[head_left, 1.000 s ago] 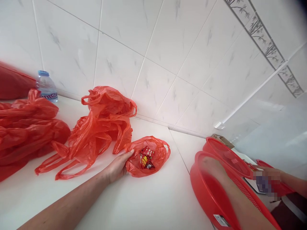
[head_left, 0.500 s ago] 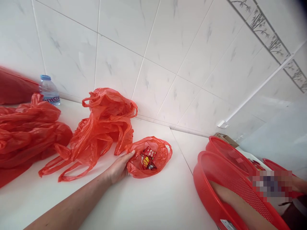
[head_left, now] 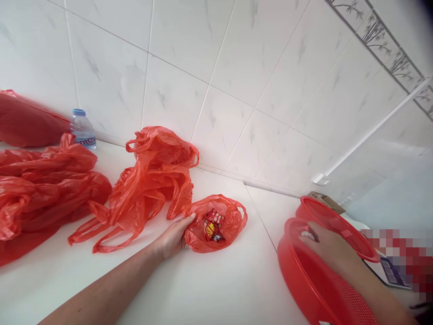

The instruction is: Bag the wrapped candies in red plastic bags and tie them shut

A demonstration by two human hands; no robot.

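My left hand (head_left: 176,235) grips the near-left rim of an open red plastic bag (head_left: 233,228), thumb over the edge. Several small wrapped sweets (head_left: 214,224) in red, yellow and dark wrappers lie inside it. At the right, my right hand (head_left: 320,241) is above the near red plastic basket (head_left: 297,271), its fingers pinched around a small pale wrapped sweet (head_left: 307,235). The bottom of that basket is hidden by its wall and my forearm.
Crumpled red plastic bags (head_left: 152,180) lie left of the held bag, with a larger red pile (head_left: 43,189) further left. A water bottle (head_left: 83,129) stands by the tiled wall (head_left: 182,90). Behind the near basket are another red basket (head_left: 333,221) and a cardboard box (head_left: 326,201).
My right hand has risen from inside the near basket to above its rim, with a small pale sweet in the fingers. My left hand keeps hold of the bag. The view has shifted slightly.
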